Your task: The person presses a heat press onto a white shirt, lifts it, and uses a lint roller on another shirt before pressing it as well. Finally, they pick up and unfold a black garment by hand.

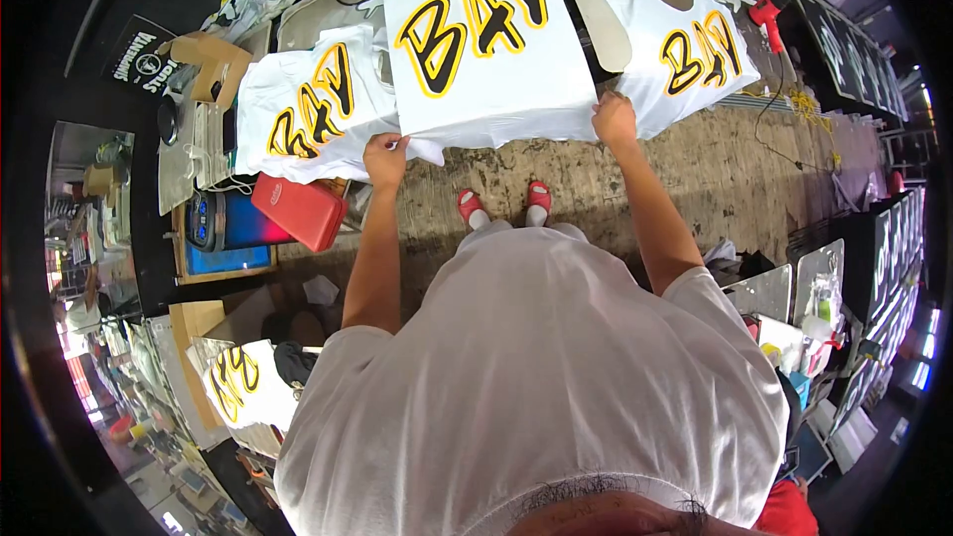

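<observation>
Three white shirts printed "BAD" in black and yellow lie on boards along the table. The middle shirt (496,89) is spread flat, its near edge hanging over the board's front. My left hand (385,160) pinches the cloth at that shirt's near left corner. At the near right corner, my right hand (613,119) is closed on the same shirt's edge. The left shirt (263,99) lies somewhat rumpled beside my left hand. Beyond my right hand is the right shirt (635,40), with a grey board showing at its neck.
A red case (298,210) rests near a blue box at the left, below an open cardboard box (211,65). At the far right stands a red heat gun (765,16) with a dangling cable. Another printed white shirt (260,407) lies at lower left.
</observation>
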### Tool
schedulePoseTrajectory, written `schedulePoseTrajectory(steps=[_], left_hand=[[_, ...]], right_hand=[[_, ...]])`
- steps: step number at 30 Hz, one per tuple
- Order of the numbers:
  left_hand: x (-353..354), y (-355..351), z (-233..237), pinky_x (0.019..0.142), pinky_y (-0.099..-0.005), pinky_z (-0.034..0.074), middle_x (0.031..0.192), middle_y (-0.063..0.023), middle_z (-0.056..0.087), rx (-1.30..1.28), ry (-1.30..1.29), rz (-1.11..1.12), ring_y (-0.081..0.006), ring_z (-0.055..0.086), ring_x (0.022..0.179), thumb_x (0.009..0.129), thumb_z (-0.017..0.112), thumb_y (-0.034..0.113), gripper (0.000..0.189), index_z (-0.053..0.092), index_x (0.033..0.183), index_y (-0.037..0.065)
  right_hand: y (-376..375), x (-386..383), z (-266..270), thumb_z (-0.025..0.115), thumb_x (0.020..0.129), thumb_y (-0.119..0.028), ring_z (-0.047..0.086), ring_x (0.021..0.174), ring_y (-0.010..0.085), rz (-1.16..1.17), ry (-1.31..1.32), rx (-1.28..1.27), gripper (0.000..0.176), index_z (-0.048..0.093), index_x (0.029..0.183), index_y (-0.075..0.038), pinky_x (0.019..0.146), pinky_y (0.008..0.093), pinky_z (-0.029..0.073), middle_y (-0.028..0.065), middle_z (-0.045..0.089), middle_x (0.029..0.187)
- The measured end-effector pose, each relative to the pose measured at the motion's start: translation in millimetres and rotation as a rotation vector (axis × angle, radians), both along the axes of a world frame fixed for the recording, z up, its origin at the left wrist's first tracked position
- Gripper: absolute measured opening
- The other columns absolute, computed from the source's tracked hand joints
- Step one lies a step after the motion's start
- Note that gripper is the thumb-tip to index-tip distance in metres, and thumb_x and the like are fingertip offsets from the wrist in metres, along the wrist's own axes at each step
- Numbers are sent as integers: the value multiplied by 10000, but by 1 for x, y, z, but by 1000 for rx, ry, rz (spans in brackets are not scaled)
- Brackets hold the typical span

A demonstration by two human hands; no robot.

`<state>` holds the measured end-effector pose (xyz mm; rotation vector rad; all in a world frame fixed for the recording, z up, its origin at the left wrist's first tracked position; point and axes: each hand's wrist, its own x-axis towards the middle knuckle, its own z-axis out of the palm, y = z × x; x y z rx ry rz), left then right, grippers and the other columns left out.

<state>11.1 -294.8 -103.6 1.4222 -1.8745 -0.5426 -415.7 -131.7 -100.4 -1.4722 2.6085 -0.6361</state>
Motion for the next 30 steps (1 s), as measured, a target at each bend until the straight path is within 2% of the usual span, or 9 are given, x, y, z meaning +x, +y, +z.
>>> schedulePoseTrajectory(steps=[11, 13, 17, 18, 22, 24, 26, 27, 30], left_hand=[[-2, 8, -6, 693, -347, 522, 805, -115, 679, 6, 51, 34, -245, 653, 726, 712, 818, 131, 175, 711, 783, 11], [1, 4, -15, 693, -343, 523, 804, -112, 681, 40, 72, 44, -239, 657, 728, 714, 814, 125, 168, 711, 782, 11], [13, -3, -45, 709, -323, 512, 824, -90, 677, 165, 217, 52, -198, 630, 728, 755, 734, 39, 184, 669, 926, 24], [16, -4, -56, 714, -314, 506, 822, -81, 670, 171, 328, 84, -182, 614, 724, 769, 697, 4, 219, 645, 981, 27], [16, -2, -60, 730, -268, 472, 912, -76, 625, 287, 563, 96, -155, 563, 789, 848, 586, -44, 212, 595, 1048, 28], [2, 1, -35, 790, -279, 458, 1011, -89, 600, 284, 560, 98, -164, 547, 870, 895, 595, 10, 197, 589, 1091, 27], [-22, 4, 2, 895, -363, 443, 1132, -141, 582, -20, 303, 142, -243, 549, 999, 894, 644, 92, 266, 582, 1144, 22], [-37, 0, 24, 895, -363, 443, 1132, -141, 582, -17, 311, 154, -243, 549, 999, 894, 644, 92, 266, 582, 1144, 22], [-80, -20, 56, 1070, -510, 326, 1370, -237, 476, -252, 57, -169, -438, 424, 1274, 871, 688, 222, 435, 560, 1230, 12]], right_hand=[[9, 2, -13, 660, 808, -132, 614, 1018, 380, -79, -17, -19, 167, 635, 902, 4, 849, 464, 519, 199, 662, 1023], [18, -3, -10, 645, 813, -139, 623, 1032, 378, 25, -31, 158, 174, 639, 913, 3, 856, 444, 519, 212, 678, 1019], [29, 0, 4, 668, 812, -191, 636, 1023, 369, -18, -229, 308, 236, 651, 954, -3, 862, 421, 515, 206, 689, 1019], [32, -2, 18, 691, 814, -239, 645, 1003, 356, 175, -313, 379, 304, 650, 1011, -11, 858, 415, 514, 194, 688, 1031], [18, 21, 206, 730, 845, -381, 641, 1044, 212, 744, -574, 599, 577, 554, 1307, -86, 917, 366, 496, 86, 646, 1207], [1, 24, 298, 734, 843, -405, 635, 1043, 234, 925, -666, 303, 587, 575, 1274, -40, 909, 381, 504, 142, 636, 1224], [-27, 8, 377, 721, 854, -373, 631, 1054, 217, 1135, -430, 123, 555, 579, 1277, -43, 915, 384, 501, 160, 616, 1254], [-43, -3, 419, 721, 854, -373, 631, 1054, 217, 1145, -424, 134, 555, 579, 1277, -43, 915, 384, 501, 160, 616, 1254], [-92, -20, 495, 630, 866, -505, 626, 1017, 254, 737, 292, -144, 636, 599, 1136, 69, 880, 350, 475, 160, 642, 1097]])
